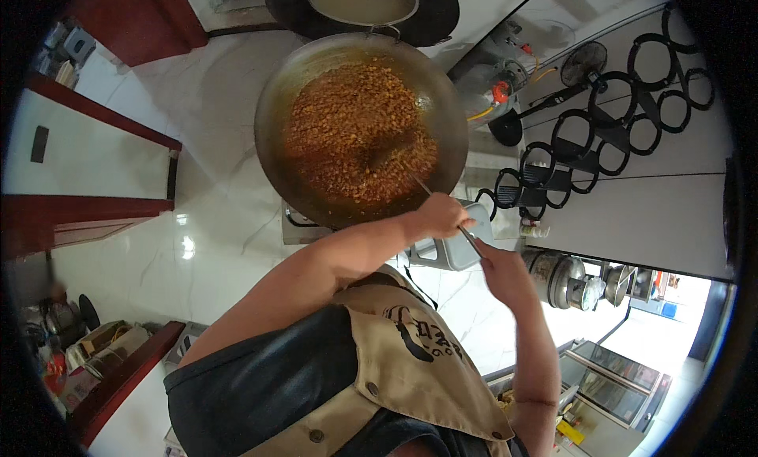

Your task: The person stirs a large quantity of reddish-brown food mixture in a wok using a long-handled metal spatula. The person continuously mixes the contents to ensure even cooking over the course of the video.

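Observation:
A large metal wok (275,161) holds finely chopped, reddish-brown food (355,125) in oily liquid. Both hands grip the long metal handle (469,238) of a utensil whose working end is hidden in the food. My left hand (444,215) is closed around the handle near the wok's lower right rim. Farther up the handle, towards its end, is my right hand (503,270), also closed on it. Below the hands and partly behind them stands a grey plastic container or stool (474,220).
Beyond the wok sits a dark, wide pan (290,10) with a pot of cloudy liquid (362,1). A gas cylinder (488,96) with a red valve stands at right, near a black ring-shaped rack (592,131). Red-edged cabinets (100,155) line the left.

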`<state>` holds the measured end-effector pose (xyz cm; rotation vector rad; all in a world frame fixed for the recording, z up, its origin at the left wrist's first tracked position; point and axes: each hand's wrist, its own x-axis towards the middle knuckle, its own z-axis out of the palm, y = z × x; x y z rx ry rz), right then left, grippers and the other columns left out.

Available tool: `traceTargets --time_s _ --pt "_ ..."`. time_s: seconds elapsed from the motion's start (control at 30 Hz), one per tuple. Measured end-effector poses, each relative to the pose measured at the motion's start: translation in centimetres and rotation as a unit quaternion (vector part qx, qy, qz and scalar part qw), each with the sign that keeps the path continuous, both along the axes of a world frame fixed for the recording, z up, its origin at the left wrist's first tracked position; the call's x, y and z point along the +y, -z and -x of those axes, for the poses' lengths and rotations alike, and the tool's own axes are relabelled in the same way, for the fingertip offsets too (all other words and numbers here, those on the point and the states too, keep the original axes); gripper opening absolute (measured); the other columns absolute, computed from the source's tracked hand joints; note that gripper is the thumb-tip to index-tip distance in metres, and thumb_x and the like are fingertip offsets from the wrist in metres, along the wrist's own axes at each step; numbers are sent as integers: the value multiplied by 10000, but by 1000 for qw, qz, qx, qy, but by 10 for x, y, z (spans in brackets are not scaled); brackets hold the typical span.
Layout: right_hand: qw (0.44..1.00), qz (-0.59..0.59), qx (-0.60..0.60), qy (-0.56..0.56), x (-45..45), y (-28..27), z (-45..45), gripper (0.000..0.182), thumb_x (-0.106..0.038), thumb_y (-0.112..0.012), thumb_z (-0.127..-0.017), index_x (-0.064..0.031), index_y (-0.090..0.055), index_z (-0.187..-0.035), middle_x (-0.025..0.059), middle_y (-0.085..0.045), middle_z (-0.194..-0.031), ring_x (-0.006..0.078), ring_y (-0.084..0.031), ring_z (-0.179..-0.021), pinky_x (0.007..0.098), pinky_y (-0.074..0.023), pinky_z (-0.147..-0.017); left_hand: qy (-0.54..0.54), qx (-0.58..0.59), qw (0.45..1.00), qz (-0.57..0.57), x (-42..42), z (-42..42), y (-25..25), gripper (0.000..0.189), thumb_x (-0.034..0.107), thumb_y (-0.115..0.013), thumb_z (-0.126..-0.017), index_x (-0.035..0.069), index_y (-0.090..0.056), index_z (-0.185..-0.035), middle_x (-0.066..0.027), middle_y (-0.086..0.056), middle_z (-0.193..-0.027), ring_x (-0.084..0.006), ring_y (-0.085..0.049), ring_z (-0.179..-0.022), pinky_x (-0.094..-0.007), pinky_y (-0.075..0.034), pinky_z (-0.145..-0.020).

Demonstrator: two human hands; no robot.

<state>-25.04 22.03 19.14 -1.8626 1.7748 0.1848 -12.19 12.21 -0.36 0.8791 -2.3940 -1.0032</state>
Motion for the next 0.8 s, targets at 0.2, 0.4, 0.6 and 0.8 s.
traceTargets --time_s 0.2,0.4,0.6,0.8 --pt "981 -147 -99 73 -15 -10 -3 411 -109 -578 -926 -107 -615 -1335 71 -655 -747 131 -573 -640 303 -491 -642 -18 -19 999 -36 24 -29 -11 521 471 -508 -977 60 -667 -700 -181 -626 -656 -369 -646 -651 -515 -497 -637" --pt "977 87 -188 40 -22 115 -49 407 -75 -599 -889 -106 -630 -1294 281 -663 -961 444 -657 -877 460 -530 -725 31 -142 989 30 -55 -86 43 515 471 -508 -976 69 -684 -706 -154 -652 -664 -375 -648 -648 -509 -513 -664" --pt "987 104 -117 49 -7 132 -56 424 -65 -581 -892 -152 -630 -1305 262 -659 -909 447 -654 -849 480 -524 -729 53 -174 980 83 -52 -77 52 509 437 -437 -995 93 -733 -765 -137 -719 -807 -358 -695 -805 -508 -524 -708" --pt "995 -35 -96 8 0 42 -14 419 -94 -554 -928 -133 -606 -1342 211 -663 -840 351 -665 -771 420 -530 -753 -6 -51 999 -4 10 -46 19 459 409 -493 -982 80 -690 -730 -151 -675 -713 -371 -672 -721 -497 -512 -652"
